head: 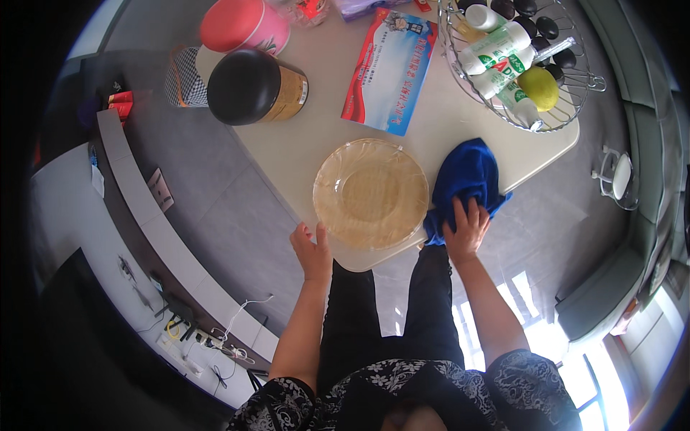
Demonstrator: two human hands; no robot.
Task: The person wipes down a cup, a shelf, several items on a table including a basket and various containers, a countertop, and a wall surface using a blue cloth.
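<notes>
A round, amber-tinted glass bowl [372, 194] rests near the close corner of a pale table [280, 156]. Just left of its lower rim is my left hand [312, 250], fingers partly curled and thumb raised, holding nothing; whether the thumb touches the rim I cannot tell. To the right of the bowl lies a crumpled blue cloth [466, 167], partly hanging over the table's edge. My right hand [468, 231] is on the cloth's lower part with spread fingers pressed into its folds; whether it grips the fabric is unclear.
Beyond the bowl lies a printed sheet [391, 70]. A black-lidded jar [259, 89] and a pink container [245, 24] stand at the left. At the right, a wire basket [582, 89] holds bottles, a yellow-green fruit [538, 89] and dark round fruits. Plastic packages lie at the far edge.
</notes>
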